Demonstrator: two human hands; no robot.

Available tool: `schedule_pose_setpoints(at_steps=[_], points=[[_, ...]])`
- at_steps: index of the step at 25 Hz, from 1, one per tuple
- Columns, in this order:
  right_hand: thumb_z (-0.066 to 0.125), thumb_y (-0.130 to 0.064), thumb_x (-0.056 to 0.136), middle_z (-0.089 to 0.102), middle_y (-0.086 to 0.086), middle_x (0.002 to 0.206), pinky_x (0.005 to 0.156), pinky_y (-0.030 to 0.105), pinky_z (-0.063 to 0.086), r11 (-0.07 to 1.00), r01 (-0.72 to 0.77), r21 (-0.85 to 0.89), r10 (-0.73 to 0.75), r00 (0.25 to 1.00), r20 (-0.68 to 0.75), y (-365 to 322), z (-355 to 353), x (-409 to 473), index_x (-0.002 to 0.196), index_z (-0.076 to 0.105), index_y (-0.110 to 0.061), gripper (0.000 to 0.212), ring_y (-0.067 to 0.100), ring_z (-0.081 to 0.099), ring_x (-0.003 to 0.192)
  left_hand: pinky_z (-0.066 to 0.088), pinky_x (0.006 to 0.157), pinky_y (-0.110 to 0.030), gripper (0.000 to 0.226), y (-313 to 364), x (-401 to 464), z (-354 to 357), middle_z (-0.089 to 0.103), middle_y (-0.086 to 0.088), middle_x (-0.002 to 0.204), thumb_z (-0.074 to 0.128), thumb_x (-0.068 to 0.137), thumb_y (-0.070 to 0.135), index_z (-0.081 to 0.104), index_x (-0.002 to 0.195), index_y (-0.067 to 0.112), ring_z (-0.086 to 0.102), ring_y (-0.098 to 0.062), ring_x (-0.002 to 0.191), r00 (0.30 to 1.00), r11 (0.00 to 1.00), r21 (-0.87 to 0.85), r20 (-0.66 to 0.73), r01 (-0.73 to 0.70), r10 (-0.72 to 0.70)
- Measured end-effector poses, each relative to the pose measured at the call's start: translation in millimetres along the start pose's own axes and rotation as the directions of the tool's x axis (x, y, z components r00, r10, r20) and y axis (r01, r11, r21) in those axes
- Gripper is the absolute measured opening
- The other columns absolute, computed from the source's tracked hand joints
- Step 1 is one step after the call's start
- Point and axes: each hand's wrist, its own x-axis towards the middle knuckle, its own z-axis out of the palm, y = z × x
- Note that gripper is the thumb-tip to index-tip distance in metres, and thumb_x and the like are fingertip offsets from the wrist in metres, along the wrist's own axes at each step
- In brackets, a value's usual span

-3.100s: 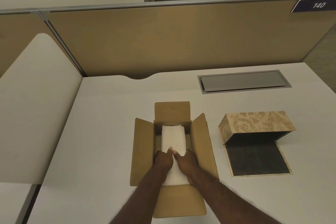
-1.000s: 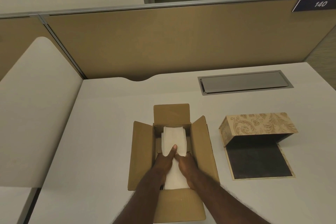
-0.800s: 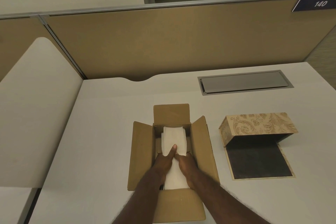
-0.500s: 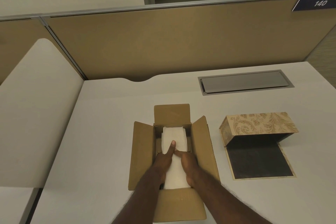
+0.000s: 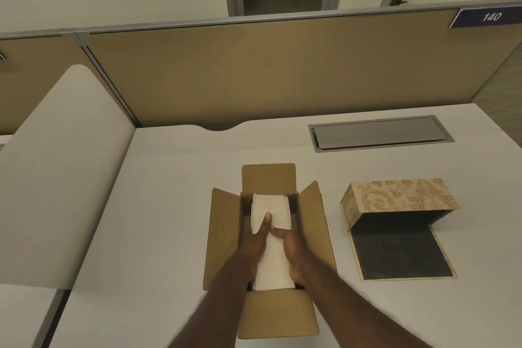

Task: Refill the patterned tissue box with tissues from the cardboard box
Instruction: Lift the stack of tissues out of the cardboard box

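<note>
The desk (image 5: 158,206) carries the same layout as three seconds ago: the cardboard box (image 5: 223,237) in front of me with all four flaps folded out, the patterned tissue box (image 5: 401,195) well apart to its right, tipped on its side with its dark-lined flap lying flat toward me. Neither box has moved.

What has changed is my left hand (image 5: 252,246): its thumb, which lay beside the right thumb at the near part of the stack, now stretches farther up the white tissues (image 5: 272,207) and presses flat on top of them. My right hand (image 5: 293,250) stays where it was, its thumb angled in to touch the left one.

The tissues sit inside the cardboard box, standing slightly proud of its rim at the far end. Both grips are curled around the stack's long sides, thumbs on top; my fingers go down between tissue and cardboard wall and are hidden, so I cannot tell how firmly they clamp. The stack's lower part and the box's inside are out of sight.
</note>
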Motion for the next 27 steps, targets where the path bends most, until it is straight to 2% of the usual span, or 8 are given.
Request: schedule_pose_setpoints(at_steps=[4,8,14,17,23,25,27], points=[[0.063,-0.056,0.076,0.069,0.014,0.113,0.097,0.058,0.050,1.000,0.003,-0.020,-0.002,0.999,0.048,-4.8,-3.7,-12.5,0.119,0.060,-0.020,0.056,0.037,0.065,0.104,0.053,0.096,-0.048,0.072,0.4,-12.1,-1.4,0.068,-0.014,0.114,0.050,0.082,0.070,0.058,0.123,0.012,0.066,-0.031,0.103,0.999,0.999,-0.035,0.032,-0.031,0.032],[0.067,-0.058,0.072,0.070,0.013,0.113,0.096,0.058,0.051,0.998,0.018,-0.057,-0.014,0.997,0.076,-9.7,-3.8,-21.2,0.120,0.059,-0.021,0.061,0.037,0.067,0.103,0.055,0.092,-0.048,0.069,1.1,-22.6,-3.1,0.070,-0.013,0.112,0.050,0.083,0.068,0.059,0.123,0.012,0.068,-0.031,0.100,0.996,0.995,-0.050,0.034,-0.084,0.085],[0.064,-0.055,0.081,0.069,0.011,0.113,0.096,0.055,0.052,0.993,0.087,-0.084,-0.078,0.992,0.100,-21.9,-3.0,-39.7,0.118,0.058,-0.021,0.050,0.035,0.066,0.102,0.053,0.097,-0.052,0.067,9.3,-37.8,-7.7,0.069,-0.011,0.114,0.047,0.084,0.069,0.058,0.122,0.014,0.068,-0.031,0.101,0.988,0.988,0.001,0.024,-0.152,0.151],[0.058,-0.052,0.088,0.069,0.009,0.109,0.092,0.050,0.054,0.985,0.159,-0.074,-0.151,0.982,0.110,-26.6,-2.7,-55.4,0.114,0.058,-0.020,0.041,0.031,0.067,0.099,0.053,0.097,-0.053,0.059,14.7,-51.4,-9.4,0.070,-0.010,0.113,0.045,0.086,0.067,0.058,0.116,0.018,0.069,-0.031,0.101,0.980,0.981,0.019,0.032,-0.195,0.194],[0.054,-0.059,0.087,0.067,0.005,0.114,0.086,0.043,0.057,0.933,0.338,-0.124,-0.329,0.940,0.091,-32.4,-2.2,-84.0,0.125,0.051,-0.023,0.053,0.026,0.067,0.100,0.056,0.092,-0.047,0.036,26.2,-81.2,-13.9,0.070,-0.006,0.108,0.047,0.092,0.057,0.059,0.102,0.025,0.069,-0.028,0.098,0.944,0.950,-0.011,0.112,-0.312,0.311],[0.056,-0.060,0.085,0.067,0.004,0.114,0.084,0.042,0.058,0.910,0.396,-0.127,-0.385,0.917,0.102,-38.2,-3.5,-95.9,0.128,0.049,-0.025,0.055,0.025,0.067,0.100,0.055,0.094,-0.051,0.036,27.5,-88.6,-17.0,0.071,-0.008,0.111,0.053,0.090,0.055,0.061,0.105,0.024,0.070,-0.030,0.101,0.921,0.932,-0.039,0.145,-0.361,0.363],[0.058,-0.059,0.084,0.066,0.005,0.116,0.090,0.046,0.057,0.894,0.430,-0.124,-0.421,0.902,0.095,-43.4,-6.9,-107.2,0.128,0.048,-0.025,0.056,0.026,0.067,0.102,0.054,0.095,-0.055,0.043,30.5,-93.3,-17.1,0.072,-0.009,0.113,0.060,0.085,0.058,0.063,0.109,0.023,0.070,-0.031,0.103,0.896,0.912,-0.068,0.171,-0.404,0.410]])
